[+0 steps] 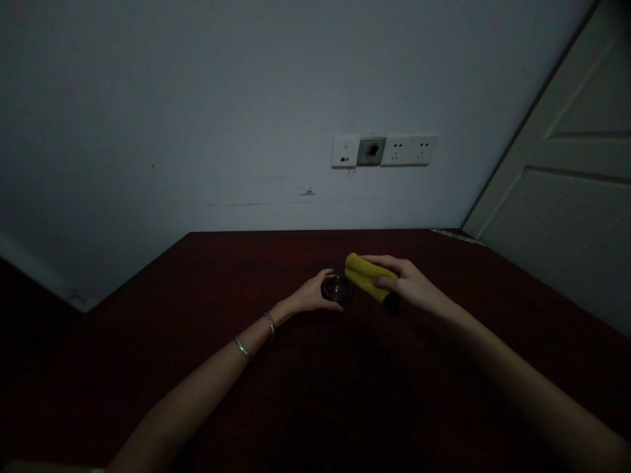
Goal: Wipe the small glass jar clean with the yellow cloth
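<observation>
My left hand [315, 293] curves its thumb and fingers round the side of a small round dark glass bowl [337, 290] at the middle of the table. The bowl's mouth faces up towards me, and its inside is too dim to make out. Just right of it, my right hand [400, 281] grips a folded yellow cloth [363, 272] between thumb and fingers. The cloth's left end is close to the bowl's rim; I cannot tell whether they touch. Something black [392, 302] shows at the cloth's lower right end, partly hidden.
A dark red table [236, 263] runs back to a pale wall [246, 118]. A row of wall sockets [394, 151] sits above its back edge. At the right stands a pale panelled door [566, 217]. The light is dim.
</observation>
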